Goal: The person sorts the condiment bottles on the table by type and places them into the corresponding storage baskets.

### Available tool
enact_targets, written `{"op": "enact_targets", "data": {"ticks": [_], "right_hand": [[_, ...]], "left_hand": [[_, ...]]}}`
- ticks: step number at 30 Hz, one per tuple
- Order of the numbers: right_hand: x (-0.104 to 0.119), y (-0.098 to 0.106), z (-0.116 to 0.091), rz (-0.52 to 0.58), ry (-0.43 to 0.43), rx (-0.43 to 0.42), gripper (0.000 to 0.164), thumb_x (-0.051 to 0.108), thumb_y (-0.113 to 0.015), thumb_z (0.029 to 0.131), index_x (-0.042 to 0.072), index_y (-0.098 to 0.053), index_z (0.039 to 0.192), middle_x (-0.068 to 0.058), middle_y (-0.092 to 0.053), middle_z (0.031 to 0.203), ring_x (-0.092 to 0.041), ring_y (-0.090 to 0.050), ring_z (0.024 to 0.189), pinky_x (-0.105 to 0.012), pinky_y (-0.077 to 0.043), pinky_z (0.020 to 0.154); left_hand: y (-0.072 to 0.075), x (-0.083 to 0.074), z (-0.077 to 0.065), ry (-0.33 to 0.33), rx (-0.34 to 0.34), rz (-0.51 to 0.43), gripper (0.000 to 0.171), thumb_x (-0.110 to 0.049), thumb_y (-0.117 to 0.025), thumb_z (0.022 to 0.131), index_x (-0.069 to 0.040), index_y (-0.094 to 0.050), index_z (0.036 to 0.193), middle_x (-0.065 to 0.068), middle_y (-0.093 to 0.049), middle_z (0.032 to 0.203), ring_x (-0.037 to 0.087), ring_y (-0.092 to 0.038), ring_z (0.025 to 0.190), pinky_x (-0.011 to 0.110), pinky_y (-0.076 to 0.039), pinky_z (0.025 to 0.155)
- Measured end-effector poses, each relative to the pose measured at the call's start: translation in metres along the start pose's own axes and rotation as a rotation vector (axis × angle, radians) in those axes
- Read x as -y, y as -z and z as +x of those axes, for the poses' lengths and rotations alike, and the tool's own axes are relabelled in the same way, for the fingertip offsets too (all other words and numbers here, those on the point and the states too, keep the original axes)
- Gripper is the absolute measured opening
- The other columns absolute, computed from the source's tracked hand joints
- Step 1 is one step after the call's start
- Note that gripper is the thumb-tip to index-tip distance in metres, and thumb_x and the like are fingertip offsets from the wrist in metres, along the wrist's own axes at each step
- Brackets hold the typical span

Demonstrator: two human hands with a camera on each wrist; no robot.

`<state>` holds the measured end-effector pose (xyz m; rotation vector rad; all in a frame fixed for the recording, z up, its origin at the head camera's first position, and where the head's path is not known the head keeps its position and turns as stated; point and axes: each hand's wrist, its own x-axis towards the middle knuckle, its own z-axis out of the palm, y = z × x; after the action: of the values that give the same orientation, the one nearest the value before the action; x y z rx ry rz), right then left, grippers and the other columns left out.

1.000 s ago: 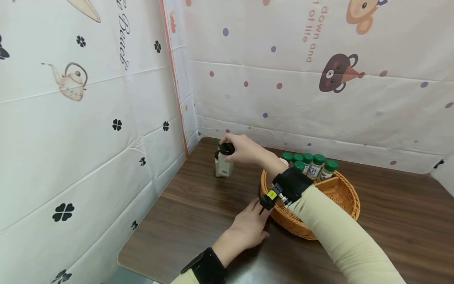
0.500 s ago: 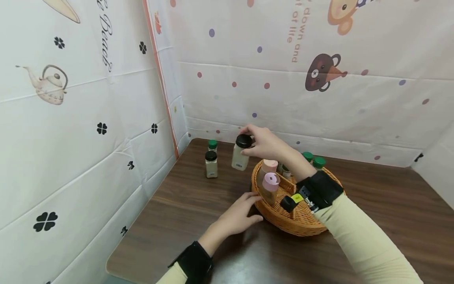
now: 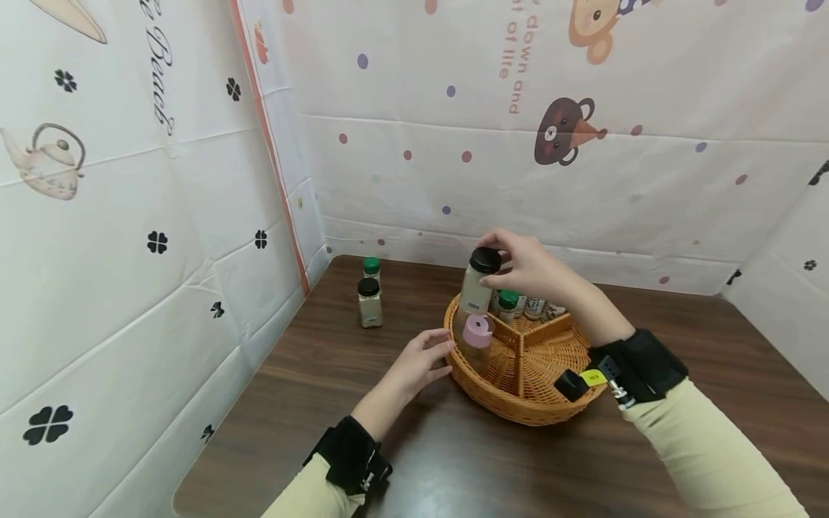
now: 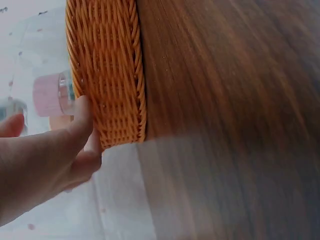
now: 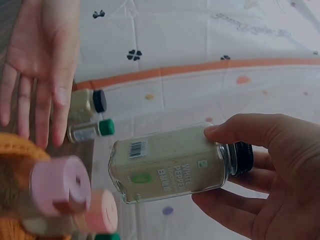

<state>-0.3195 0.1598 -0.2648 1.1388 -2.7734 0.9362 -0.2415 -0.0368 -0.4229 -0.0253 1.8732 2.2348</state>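
My right hand (image 3: 534, 270) pinches a glass white pepper jar (image 5: 170, 167) by its shoulder and black lid. The jar hangs over the left rear part of the divided wicker basket (image 3: 521, 414), slightly tilted in the head view. Its label reads "WHITE PEPPER" in the right wrist view. My left hand (image 3: 414, 367) is at the basket's left side, its fingertips against the wicker wall (image 4: 107, 70), fingers extended. Inside the basket stand a pink-lidded jar (image 3: 478, 332) and, in the right wrist view, a peach-lidded jar (image 5: 102, 212). A green-lidded jar (image 3: 508, 301) is behind them.
On the table's left rear, a black-lidded jar (image 3: 370, 306) stands in front of a green-lidded jar (image 3: 372, 266). More jars sit at the back of the basket, partly hidden by the right hand. Printed cloth walls (image 3: 401, 180) border the wooden table (image 3: 311, 403).
My right hand has lifted the white pepper jar from the table's left rear and carried it right, over the basket. The left hand stays beside the basket. The head view has turned right.
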Motion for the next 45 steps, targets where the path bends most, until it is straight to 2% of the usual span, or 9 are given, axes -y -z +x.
{"op": "enact_targets", "data": {"ticks": [4, 10, 14, 19, 23, 29, 33, 39, 45], "right_hand": [[-0.01, 0.011, -0.019, -0.013, -0.043, 0.0, 0.05, 0.01, -0.074, 0.089, 0.004, -0.051, 0.133, -0.019, -0.061, 0.126, -0.04, -0.063, 0.118, -0.048, -0.059, 0.092], [-0.024, 0.025, -0.047, -0.01, -0.1, -0.013, 0.048, 0.011, -0.074, 0.09, 0.005, -0.052, 0.132, -0.018, -0.061, 0.125, -0.039, -0.063, 0.117, -0.048, -0.059, 0.09], [-0.036, 0.029, -0.063, -0.028, -0.103, -0.033, 0.049, 0.011, -0.075, 0.089, 0.005, -0.052, 0.133, -0.018, -0.06, 0.126, -0.038, -0.064, 0.115, -0.047, -0.059, 0.091], [-0.057, 0.031, -0.086, -0.066, -0.134, -0.052, 0.049, 0.015, -0.076, 0.089, 0.006, -0.053, 0.132, -0.018, -0.065, 0.119, -0.033, -0.069, 0.104, -0.04, -0.061, 0.08], [-0.074, 0.032, -0.1, -0.062, -0.184, -0.052, 0.048, 0.017, -0.075, 0.089, 0.007, -0.053, 0.131, -0.016, -0.066, 0.116, -0.025, -0.069, 0.096, -0.034, -0.057, 0.072], [-0.103, 0.028, -0.109, -0.064, -0.239, -0.068, 0.048, 0.014, -0.074, 0.09, 0.006, -0.052, 0.131, -0.019, -0.064, 0.119, -0.03, -0.067, 0.102, -0.038, -0.057, 0.076], [-0.12, 0.022, -0.109, -0.075, -0.27, -0.085, 0.048, 0.013, -0.073, 0.089, 0.005, -0.052, 0.132, -0.022, -0.064, 0.122, -0.034, -0.066, 0.107, -0.042, -0.057, 0.078], [-0.145, 0.011, -0.105, -0.087, -0.287, -0.112, 0.048, 0.012, -0.073, 0.089, 0.005, -0.052, 0.132, -0.022, -0.062, 0.13, -0.034, -0.067, 0.106, -0.042, -0.058, 0.079], [-0.171, 0.003, -0.112, -0.093, -0.327, -0.137, 0.05, 0.01, -0.071, 0.09, 0.001, -0.049, 0.134, -0.027, -0.061, 0.128, -0.039, -0.064, 0.11, -0.047, -0.058, 0.082]], "left_hand": [[0.0, 0.001, 0.01, 0.069, -0.069, -0.06, 0.054, -0.017, -0.054, 0.102, -0.001, -0.033, 0.149, 0.023, -0.034, 0.153, 0.04, -0.038, 0.142, 0.046, -0.053, 0.104], [-0.004, 0.004, 0.026, 0.144, -0.064, -0.048, 0.068, -0.015, -0.056, 0.101, -0.002, -0.017, 0.156, 0.025, -0.021, 0.16, 0.046, -0.023, 0.149, 0.05, -0.056, 0.098], [-0.004, 0.007, 0.033, 0.16, -0.072, -0.032, 0.07, -0.009, -0.055, 0.101, -0.003, -0.013, 0.157, 0.026, -0.017, 0.162, 0.047, -0.021, 0.149, 0.052, -0.056, 0.096], [-0.007, 0.013, 0.038, 0.176, -0.066, -0.014, 0.067, -0.006, -0.053, 0.101, -0.004, -0.015, 0.157, 0.025, -0.013, 0.162, 0.045, -0.02, 0.15, 0.054, -0.056, 0.095], [-0.008, 0.015, 0.039, 0.17, -0.038, 0.009, 0.067, -0.007, -0.052, 0.101, -0.003, -0.014, 0.157, 0.025, -0.014, 0.162, 0.045, -0.021, 0.15, 0.054, -0.056, 0.095], [-0.005, 0.018, 0.042, 0.14, 0.005, 0.053, 0.07, -0.007, -0.05, 0.103, -0.007, -0.008, 0.159, 0.026, -0.013, 0.163, 0.046, -0.024, 0.148, 0.056, -0.055, 0.095], [-0.003, 0.018, 0.044, 0.133, 0.016, 0.069, 0.067, -0.007, -0.048, 0.103, -0.007, -0.01, 0.159, 0.023, -0.009, 0.164, 0.047, -0.024, 0.148, 0.057, -0.055, 0.096], [-0.001, 0.017, 0.044, 0.134, 0.005, 0.066, 0.063, -0.004, -0.047, 0.103, -0.007, -0.015, 0.158, 0.02, -0.009, 0.165, 0.047, -0.024, 0.148, 0.059, -0.054, 0.096], [-0.006, 0.018, 0.046, 0.149, 0.033, 0.066, 0.063, -0.004, -0.046, 0.104, -0.008, -0.015, 0.158, 0.018, -0.008, 0.166, 0.047, -0.021, 0.149, 0.059, -0.052, 0.098]]}}
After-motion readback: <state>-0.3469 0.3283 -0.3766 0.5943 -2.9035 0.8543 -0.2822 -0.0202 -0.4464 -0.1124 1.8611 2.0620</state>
